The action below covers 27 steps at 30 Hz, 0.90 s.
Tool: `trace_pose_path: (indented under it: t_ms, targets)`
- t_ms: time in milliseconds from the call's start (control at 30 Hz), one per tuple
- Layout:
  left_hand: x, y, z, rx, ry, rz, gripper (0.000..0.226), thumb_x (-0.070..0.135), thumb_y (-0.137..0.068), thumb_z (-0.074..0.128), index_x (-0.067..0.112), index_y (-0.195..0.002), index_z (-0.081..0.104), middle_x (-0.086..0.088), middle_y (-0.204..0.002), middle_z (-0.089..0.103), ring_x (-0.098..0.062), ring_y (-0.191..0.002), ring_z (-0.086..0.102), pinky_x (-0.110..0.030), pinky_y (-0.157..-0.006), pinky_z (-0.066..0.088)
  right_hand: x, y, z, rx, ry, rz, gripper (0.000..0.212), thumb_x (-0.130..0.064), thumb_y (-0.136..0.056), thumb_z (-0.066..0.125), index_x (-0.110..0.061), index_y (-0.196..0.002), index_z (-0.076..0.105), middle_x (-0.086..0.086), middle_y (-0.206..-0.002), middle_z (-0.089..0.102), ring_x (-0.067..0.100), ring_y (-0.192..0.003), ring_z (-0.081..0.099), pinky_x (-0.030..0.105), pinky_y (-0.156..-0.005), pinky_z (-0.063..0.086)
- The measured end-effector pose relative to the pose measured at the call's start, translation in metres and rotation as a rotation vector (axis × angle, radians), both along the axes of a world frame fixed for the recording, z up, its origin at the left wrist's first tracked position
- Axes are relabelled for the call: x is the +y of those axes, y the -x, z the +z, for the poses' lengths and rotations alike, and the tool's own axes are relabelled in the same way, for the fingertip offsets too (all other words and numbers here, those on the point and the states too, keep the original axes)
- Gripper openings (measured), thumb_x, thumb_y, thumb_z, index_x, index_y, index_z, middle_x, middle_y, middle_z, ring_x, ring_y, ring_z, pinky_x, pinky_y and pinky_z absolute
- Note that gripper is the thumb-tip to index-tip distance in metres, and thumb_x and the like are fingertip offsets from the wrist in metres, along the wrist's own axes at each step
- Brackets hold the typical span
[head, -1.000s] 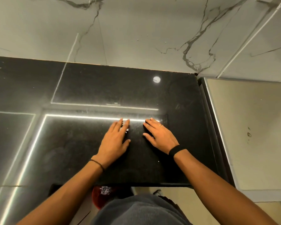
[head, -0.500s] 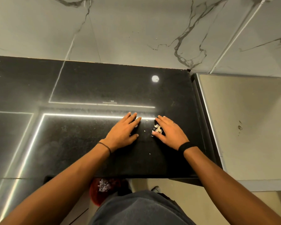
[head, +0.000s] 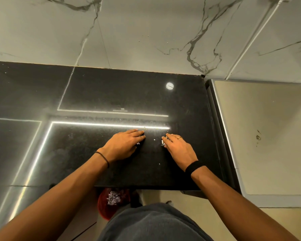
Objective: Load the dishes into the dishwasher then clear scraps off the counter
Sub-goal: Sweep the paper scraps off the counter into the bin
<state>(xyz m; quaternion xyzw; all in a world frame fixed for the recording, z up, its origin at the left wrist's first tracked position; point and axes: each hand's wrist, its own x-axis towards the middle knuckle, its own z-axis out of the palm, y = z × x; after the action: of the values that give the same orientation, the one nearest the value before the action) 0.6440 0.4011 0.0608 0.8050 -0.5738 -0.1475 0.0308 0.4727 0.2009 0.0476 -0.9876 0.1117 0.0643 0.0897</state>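
Both hands lie palm down on the black counter, toward its front edge. The left hand has its fingers straight and pressed together, pointing across at the right hand, whose fingers are likewise straight and close together, a ring on one. Small pale scraps sit on the counter in the gap between the hands, most bunched against the right hand's inner edge, one bit by the left fingertips. Below the counter's front edge stands a red bin with pale bits inside. A pale flat surface adjoins the counter on the right.
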Motion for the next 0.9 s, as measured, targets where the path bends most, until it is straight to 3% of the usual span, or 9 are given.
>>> trace_pose_path:
  t_ms: [133, 333, 467, 633, 733, 800, 900]
  targets:
    - [0.006, 0.001, 0.003, -0.039, 0.029, 0.018, 0.054, 0.021, -0.101, 0.048, 0.031, -0.153, 0.037, 0.005, -0.162, 0.031, -0.019, -0.148, 0.031, -0.041, -0.11, 0.045, 0.008, -0.01, 0.007, 0.033, -0.011, -0.059, 0.06, -0.015, -0.101, 0.05, -0.022, -0.156, 0.025, 0.008, -0.146, 0.046, 0.028, -0.137, 0.041, 0.04, -0.098, 0.051]
    - [-0.006, 0.017, 0.011, -0.062, -0.019, 0.044, 0.053, 0.028, -0.101, 0.049, 0.033, -0.152, 0.038, -0.004, -0.162, 0.03, -0.026, -0.146, 0.033, -0.044, -0.106, 0.048, 0.025, -0.012, 0.009, 0.112, 0.008, -0.08, 0.053, -0.025, -0.106, 0.04, -0.017, -0.155, 0.024, 0.018, -0.155, 0.033, 0.036, -0.146, 0.029, 0.044, -0.111, 0.042]
    - [-0.01, 0.027, 0.01, -0.05, -0.038, 0.105, 0.054, 0.038, -0.098, 0.051, 0.03, -0.15, 0.043, -0.005, -0.161, 0.032, -0.028, -0.145, 0.034, -0.047, -0.1, 0.051, 0.035, -0.014, 0.011, 0.105, 0.018, -0.124, 0.055, -0.034, -0.106, 0.038, -0.011, -0.155, 0.026, 0.019, -0.156, 0.032, 0.035, -0.146, 0.029, 0.043, -0.111, 0.042]
    - [-0.013, 0.033, 0.0, -0.061, -0.054, 0.167, 0.045, 0.032, -0.106, 0.044, 0.03, -0.15, 0.042, -0.003, -0.162, 0.029, -0.027, -0.15, 0.027, -0.059, -0.1, 0.049, 0.038, -0.015, 0.006, 0.11, 0.062, -0.108, 0.046, -0.016, -0.108, 0.032, -0.01, -0.153, 0.029, 0.02, -0.158, 0.029, 0.035, -0.147, 0.029, 0.041, -0.11, 0.043]
    - [-0.006, 0.036, -0.01, -0.034, 0.037, 0.222, 0.043, 0.02, -0.104, 0.047, 0.027, -0.146, 0.049, -0.002, -0.159, 0.036, -0.026, -0.148, 0.033, -0.051, -0.096, 0.053, 0.038, -0.011, 0.007, 0.043, 0.038, -0.076, 0.043, -0.013, -0.108, 0.03, -0.006, -0.149, 0.038, 0.016, -0.157, 0.034, 0.031, -0.147, 0.031, 0.038, -0.115, 0.036]
    - [0.002, 0.04, -0.02, -0.019, 0.19, 0.243, 0.042, 0.007, -0.094, 0.061, 0.019, -0.134, 0.063, -0.005, -0.147, 0.053, -0.028, -0.137, 0.05, -0.047, -0.085, 0.059, 0.038, -0.008, 0.005, -0.008, 0.018, -0.055, 0.038, -0.013, -0.106, 0.035, -0.005, -0.139, 0.051, 0.015, -0.149, 0.046, 0.032, -0.14, 0.041, 0.037, -0.113, 0.039]
    - [0.011, 0.043, -0.033, -0.073, 0.351, 0.273, 0.04, -0.001, -0.078, 0.073, 0.012, -0.115, 0.074, -0.007, -0.126, 0.069, -0.029, -0.115, 0.067, -0.042, -0.072, 0.063, 0.035, -0.004, 0.005, -0.076, 0.019, 0.003, 0.02, -0.005, -0.094, 0.056, -0.006, -0.11, 0.069, 0.013, -0.117, 0.067, 0.034, -0.11, 0.061, 0.04, -0.089, 0.055]
